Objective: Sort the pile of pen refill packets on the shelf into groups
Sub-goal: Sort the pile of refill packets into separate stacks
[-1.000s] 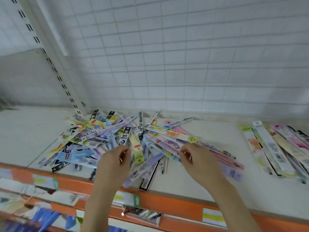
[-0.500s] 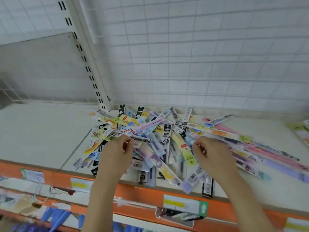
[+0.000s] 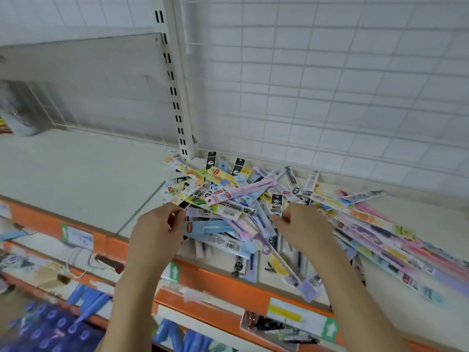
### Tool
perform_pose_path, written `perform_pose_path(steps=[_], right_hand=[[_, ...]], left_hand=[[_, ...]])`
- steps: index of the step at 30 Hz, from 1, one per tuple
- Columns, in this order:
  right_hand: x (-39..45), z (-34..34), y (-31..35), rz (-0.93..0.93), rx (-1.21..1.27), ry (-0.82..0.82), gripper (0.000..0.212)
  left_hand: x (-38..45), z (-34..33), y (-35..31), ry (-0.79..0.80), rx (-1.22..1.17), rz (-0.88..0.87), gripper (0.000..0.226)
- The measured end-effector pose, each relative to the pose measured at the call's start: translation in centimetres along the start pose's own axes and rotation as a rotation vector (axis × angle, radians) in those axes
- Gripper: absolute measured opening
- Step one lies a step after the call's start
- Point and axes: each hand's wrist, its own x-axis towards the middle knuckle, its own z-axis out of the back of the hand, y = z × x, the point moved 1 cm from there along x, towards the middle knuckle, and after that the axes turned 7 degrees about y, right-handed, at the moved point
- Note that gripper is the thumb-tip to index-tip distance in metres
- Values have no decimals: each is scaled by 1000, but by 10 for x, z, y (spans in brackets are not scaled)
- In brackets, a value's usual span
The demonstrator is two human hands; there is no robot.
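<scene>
the pile of pen refill packets (image 3: 256,207) lies on the shelf (image 3: 83,179), spread from the foot of the slotted upright (image 3: 175,97) at about 11 o'clock of the heap out to a long fan of pastel packets (image 3: 375,240) trailing toward 4 o'clock. both hands are sunk into the near side of the heap. the left hand (image 3: 157,232), at 8 o'clock of the pile, has its fingers curled narrow and seems to pinch a dark packet end (image 3: 184,205) between thumb and forefinger. the right hand (image 3: 304,229), at about 5 o'clock of the pile's centre, is also curled close with its fingertips pushed among the packets; i cannot tell whether it grips one or only parts them.

the likeliest trouble is at the front. several packets, among them a lilac packet (image 3: 308,288) and a dark-tipped one (image 3: 238,265), already overhang the orange shelf edge (image 3: 218,280) at 6 o'clock. the packets are slick, flat and criss-crossed, so pulling one out from under the others would probably drag its neighbours with it and tip these over the lip onto the lower shelf (image 3: 76,313), where they would mix with the blue stock there.

a second risk is lifting two packets stuck face to face and sorting both by the top one's print. the view is blurred toward the right, so small label differences are hard to read.
</scene>
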Motion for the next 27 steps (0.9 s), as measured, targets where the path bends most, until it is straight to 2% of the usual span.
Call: perform_pose_path(steps=[4, 6, 9, 13, 18, 21, 27], right_hand=[[8, 6, 4, 13, 24, 20, 30], [9, 15, 3, 22, 77, -37, 21], [9, 33, 0, 53, 182, -143, 20], [0, 48, -11, 123, 323, -254, 16], [-12, 51, -33, 162, 380, -303, 15], [-13, 49, -39, 166, 351, -293, 13], [-12, 43, -35, 102, 303, -307, 10]], left_hand=[[-7, 3, -5, 8, 39, 43, 15], [-9, 1, -8, 11, 45, 58, 14], [-13, -5, -16, 12, 57, 49, 13], [-12, -14, -32, 10, 94, -28, 12], [9, -25, -57, 38, 115, -137, 14], [37, -35, -74, 117, 168, -136, 19], [94, -69, -94, 441, 379, -114, 30]])
